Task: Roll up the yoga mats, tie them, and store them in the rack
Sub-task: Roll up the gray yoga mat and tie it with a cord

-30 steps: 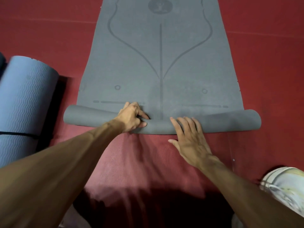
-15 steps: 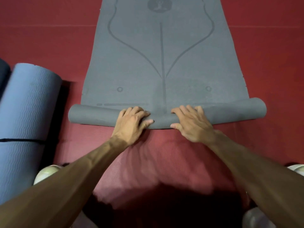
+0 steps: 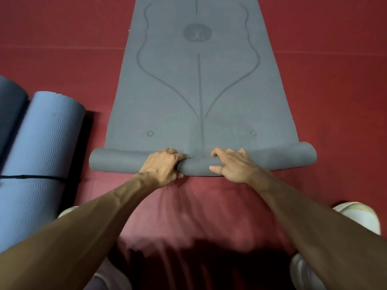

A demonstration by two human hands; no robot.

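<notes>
**Item 1.** Grey rubber yoga mat (image 3: 199, 91) with printed alignment lines and a round emblem. It lies lengthwise on the red padded floor (image 3: 62, 38), running away from the person. The near end is wound into a slim roll (image 3: 117, 162), and most of the length lies flat.

**Item 2.** Left hand (image 3: 163, 166). The fingers curl over the top of the roll with the thumb at its near side, grasping it just left of the centre line.

**Item 3.** Right hand (image 3: 232, 166). Same hold just right of the centre line, with the thumb tip showing on the near face.

**Item 4.** Blue ribbed foam mat (image 3: 41, 143), fully rolled and bound by a black strap (image 3: 31, 177). It lies left of the grey mat, apart from it. A darker blue roll (image 3: 10, 105) lies against its left side, and no tie on it can be seen.

**Item 5.** White shoes (image 3: 360, 216), at the lower edges.

**Status.** Rolling of the grey mat looks barely begun, with tying and storing outstanding. The blue mat appears rolled and tied but not yet stored. The rack is not in view.
</notes>
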